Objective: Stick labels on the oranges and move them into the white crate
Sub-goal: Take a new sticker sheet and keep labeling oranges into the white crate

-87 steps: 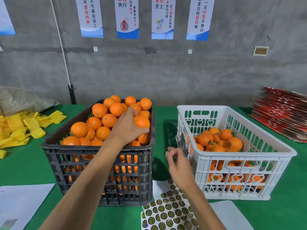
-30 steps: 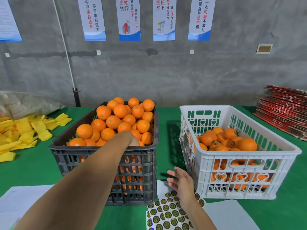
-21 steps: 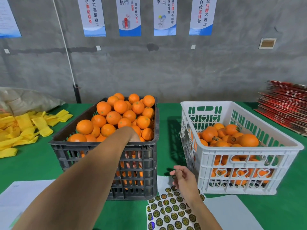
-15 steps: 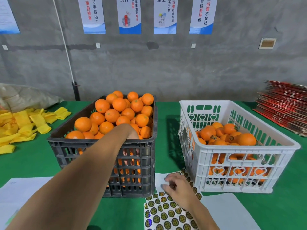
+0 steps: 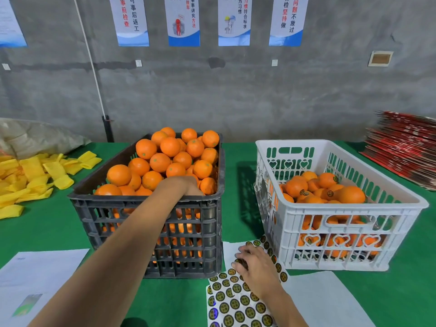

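A black crate [image 5: 146,200] heaped with unlabelled oranges [image 5: 169,146] stands left of centre on the green table. My left hand [image 5: 186,185] dips over its near rim among the oranges, and its fingers are hidden behind the crate wall. To the right, the white crate [image 5: 342,208] holds several labelled oranges [image 5: 351,194]. A sheet of round dark labels [image 5: 236,303] lies in front, between the crates. My right hand [image 5: 257,263] rests on the sheet's far end, its curled fingertips pinching a label.
Yellow foam sleeves [image 5: 35,171] and a grey sack [image 5: 35,135] lie at the left. A stack of red flat cartons [image 5: 405,147] sits at the far right. White papers [image 5: 35,274] lie near the front edge, left and right. A concrete wall stands behind.
My left hand went from the top oranges down into the black crate's near corner. My right hand dropped from mid-air onto the label sheet and curled its fingers.
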Motion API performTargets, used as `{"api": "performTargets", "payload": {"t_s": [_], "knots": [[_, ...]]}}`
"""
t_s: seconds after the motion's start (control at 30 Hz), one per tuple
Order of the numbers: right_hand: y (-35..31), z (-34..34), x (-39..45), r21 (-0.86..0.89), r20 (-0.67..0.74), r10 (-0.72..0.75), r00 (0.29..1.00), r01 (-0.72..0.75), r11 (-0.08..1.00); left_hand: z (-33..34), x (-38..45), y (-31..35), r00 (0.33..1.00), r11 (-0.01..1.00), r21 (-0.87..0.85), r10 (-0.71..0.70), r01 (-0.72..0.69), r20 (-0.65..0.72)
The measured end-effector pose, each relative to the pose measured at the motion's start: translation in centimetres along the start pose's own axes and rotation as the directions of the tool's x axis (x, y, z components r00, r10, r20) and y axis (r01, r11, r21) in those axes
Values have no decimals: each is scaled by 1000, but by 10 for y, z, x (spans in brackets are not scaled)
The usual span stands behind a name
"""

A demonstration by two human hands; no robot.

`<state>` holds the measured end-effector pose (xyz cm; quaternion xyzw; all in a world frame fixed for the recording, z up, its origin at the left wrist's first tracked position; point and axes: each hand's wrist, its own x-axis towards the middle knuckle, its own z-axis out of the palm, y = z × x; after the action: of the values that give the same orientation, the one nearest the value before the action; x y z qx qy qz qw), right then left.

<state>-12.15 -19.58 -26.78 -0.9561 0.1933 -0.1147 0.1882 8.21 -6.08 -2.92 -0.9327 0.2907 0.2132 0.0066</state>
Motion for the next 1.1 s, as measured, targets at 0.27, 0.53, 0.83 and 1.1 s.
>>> {"api": "performTargets", "payload": {"t_s": [0.27,0.53,0.83,1.1], "knots": [[5,-1,-3,-6,19,98,995,-98,995,4,13,-5,967,963,-248,41,-105,-250],[3,0,-7,2,9,2,1000,-2,1000,4,14,-6,953,955,-262,61,-143,-297],[7,-7,-10,38,84,12,996,-15,999,3,11,-6,951,953,-257,82,-162,-298],[8,-7,-11,179,8,17,1000,-18,984,3,8,-3,946,941,-282,95,-188,-311]]}}
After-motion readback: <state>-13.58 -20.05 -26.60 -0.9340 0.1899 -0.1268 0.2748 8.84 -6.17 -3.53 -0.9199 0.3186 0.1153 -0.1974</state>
